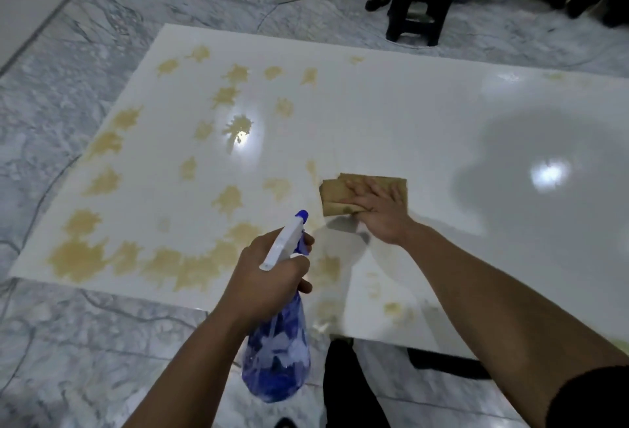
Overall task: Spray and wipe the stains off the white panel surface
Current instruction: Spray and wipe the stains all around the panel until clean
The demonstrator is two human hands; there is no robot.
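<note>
1. Head view is showing the left hand [269, 274] curling round the neck of the blue spray bottle [277, 352], over the white panel's [391, 114] near edge, a finger seemingly by the trigger.
2. Further onto the panel, the right hand [377, 210] is pressing flat, fingers spread, on the tan cloth [337, 193].
3. Beyond and leftward, yellow-brown stains [81, 257] are lying across the panel's left half.
4. Doing it well likely means wetting each stain, then wiping with firm overlapping strokes leftward.

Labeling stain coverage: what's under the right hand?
A folded tan cloth, pressed flat on the white panel by the right hand. Whether stains remain beneath the cloth cannot be seen; it covers that patch.
</note>
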